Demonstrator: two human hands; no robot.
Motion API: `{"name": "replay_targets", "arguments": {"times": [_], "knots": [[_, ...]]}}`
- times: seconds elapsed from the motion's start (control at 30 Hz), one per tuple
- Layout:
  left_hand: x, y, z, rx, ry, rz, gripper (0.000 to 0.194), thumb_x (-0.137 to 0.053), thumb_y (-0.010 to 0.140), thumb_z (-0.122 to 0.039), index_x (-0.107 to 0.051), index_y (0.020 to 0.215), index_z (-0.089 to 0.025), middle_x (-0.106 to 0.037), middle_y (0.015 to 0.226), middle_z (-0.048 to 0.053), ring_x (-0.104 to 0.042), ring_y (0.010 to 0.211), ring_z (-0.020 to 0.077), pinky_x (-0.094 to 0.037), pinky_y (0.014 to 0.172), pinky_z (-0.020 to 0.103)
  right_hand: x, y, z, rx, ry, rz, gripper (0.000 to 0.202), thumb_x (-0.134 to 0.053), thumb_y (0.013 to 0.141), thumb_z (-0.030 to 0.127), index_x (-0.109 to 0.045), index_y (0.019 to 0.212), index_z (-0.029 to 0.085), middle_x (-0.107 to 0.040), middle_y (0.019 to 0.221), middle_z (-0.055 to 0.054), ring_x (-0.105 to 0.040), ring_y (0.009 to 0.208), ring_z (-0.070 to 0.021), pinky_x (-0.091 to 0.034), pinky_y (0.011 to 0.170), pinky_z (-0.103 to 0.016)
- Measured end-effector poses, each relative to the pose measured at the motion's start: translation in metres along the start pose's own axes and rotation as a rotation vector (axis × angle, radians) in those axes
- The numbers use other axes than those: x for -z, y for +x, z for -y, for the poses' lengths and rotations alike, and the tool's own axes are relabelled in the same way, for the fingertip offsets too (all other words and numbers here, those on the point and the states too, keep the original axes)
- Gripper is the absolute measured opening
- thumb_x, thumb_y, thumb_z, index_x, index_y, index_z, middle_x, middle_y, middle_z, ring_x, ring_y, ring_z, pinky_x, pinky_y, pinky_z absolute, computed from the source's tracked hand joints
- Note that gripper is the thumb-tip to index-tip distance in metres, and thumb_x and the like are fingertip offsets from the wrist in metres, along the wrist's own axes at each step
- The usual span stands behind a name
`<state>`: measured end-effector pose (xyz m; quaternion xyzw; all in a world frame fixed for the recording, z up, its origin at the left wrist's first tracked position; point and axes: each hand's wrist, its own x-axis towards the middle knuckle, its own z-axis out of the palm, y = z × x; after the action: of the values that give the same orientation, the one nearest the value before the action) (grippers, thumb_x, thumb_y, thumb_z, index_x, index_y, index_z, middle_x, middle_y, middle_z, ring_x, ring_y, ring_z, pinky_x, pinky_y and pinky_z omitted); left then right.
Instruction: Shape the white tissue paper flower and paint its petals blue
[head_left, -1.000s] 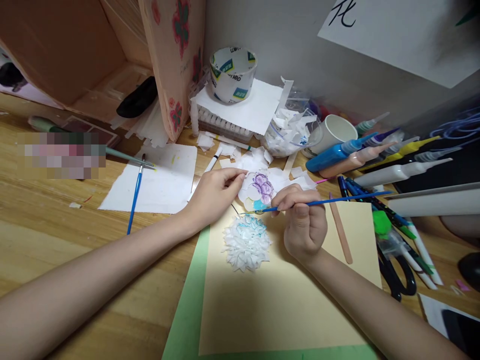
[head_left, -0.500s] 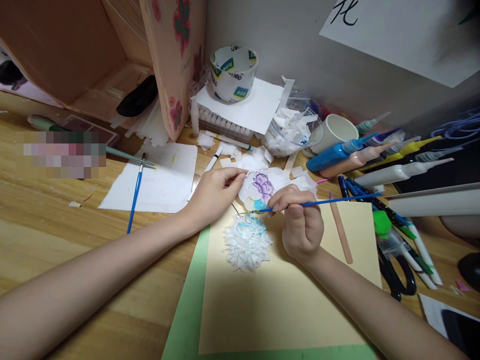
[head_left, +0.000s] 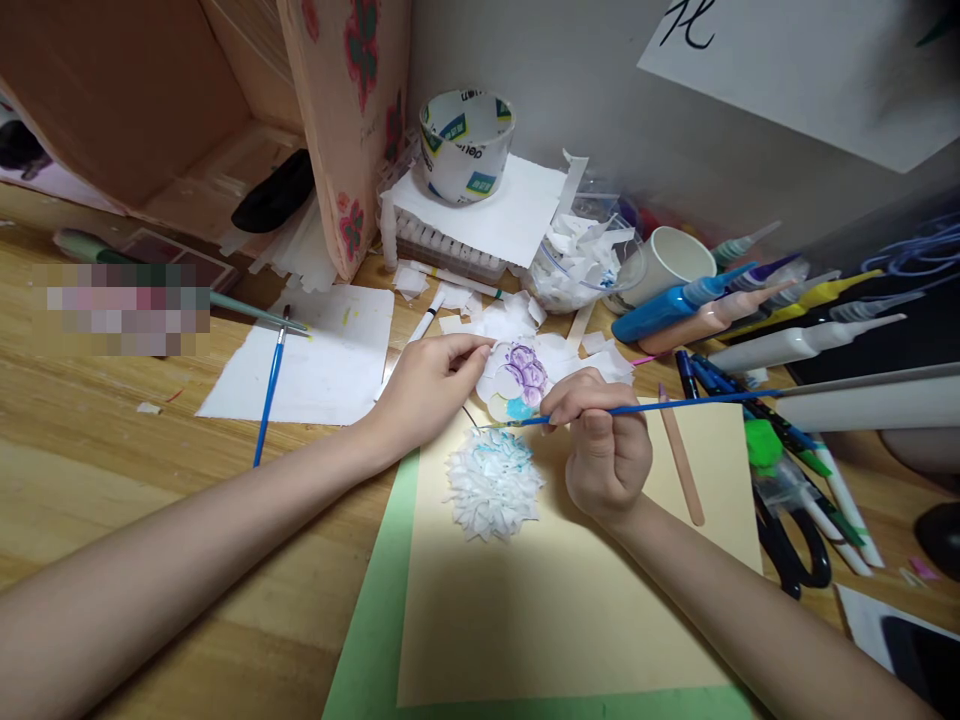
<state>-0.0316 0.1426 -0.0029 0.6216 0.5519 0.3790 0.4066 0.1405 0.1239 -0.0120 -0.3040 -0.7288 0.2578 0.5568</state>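
Note:
My right hand (head_left: 611,445) grips a thin blue paintbrush (head_left: 675,402); its bristle tip lies just above a white paper flower (head_left: 495,485). Light blue paint marks the flower's upper petals. At the flower's far side sits a small round paint palette (head_left: 499,385) with purple and light blue paint in its wells. My left hand (head_left: 435,390) has its thumb and fingers closed at the palette's left edge. Beneath the flower lies a cream sheet (head_left: 570,610) over a green sheet (head_left: 360,620).
A second blue brush (head_left: 270,395) rests on white paper (head_left: 337,370) to the left. Tape roll (head_left: 466,150), bowl of paper scraps (head_left: 577,260) and paper cup (head_left: 679,265) stand behind. Paint bottles (head_left: 667,310), pens and black scissors (head_left: 795,560) crowd the right; a wooden stick (head_left: 682,460) lies nearer.
My right hand has shifted slightly to the right with the paintbrush. My left hand, the palette and the flower have stayed in place.

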Motion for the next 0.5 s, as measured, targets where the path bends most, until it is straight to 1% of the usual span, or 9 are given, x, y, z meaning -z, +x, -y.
{"name": "replay_targets", "arguments": {"times": [0.07,0.33,0.5], "knots": [[-0.0002,0.0001,0.0003,0.000,0.001,-0.001,0.029,-0.051,0.089,-0.033,-0.074,0.102,-0.020,-0.074,0.103,0.003,-0.066,0.094,0.0196,-0.049,0.081,0.027,0.0000,-0.0001,0.0001,-0.010,0.006,0.014,0.026,-0.037,0.096,0.026,-0.054,0.078,0.022,-0.051,0.062,0.000,-0.052,0.060,-0.0153,-0.039,0.057,-0.033],[-0.0006,-0.0004,0.0018,0.001,-0.017,0.001,0.029,-0.052,0.089,-0.034,-0.073,0.102,-0.020,-0.074,0.102,0.003,-0.066,0.095,0.0198,-0.049,0.084,0.028,0.0001,-0.0001,-0.0001,-0.001,0.027,0.004,0.025,-0.037,0.096,0.025,-0.055,0.078,0.021,-0.050,0.062,0.000,-0.051,0.060,-0.0146,-0.037,0.057,-0.033],[0.0001,-0.0003,0.0003,-0.001,0.001,0.002,0.029,-0.052,0.089,-0.033,-0.074,0.101,-0.020,-0.075,0.100,0.003,-0.066,0.091,0.0193,-0.049,0.080,0.028,0.0005,0.0001,-0.0001,-0.004,0.040,0.001,0.025,-0.037,0.096,0.024,-0.055,0.079,0.020,-0.050,0.063,0.000,-0.051,0.061,-0.0144,-0.037,0.058,-0.032]]}}
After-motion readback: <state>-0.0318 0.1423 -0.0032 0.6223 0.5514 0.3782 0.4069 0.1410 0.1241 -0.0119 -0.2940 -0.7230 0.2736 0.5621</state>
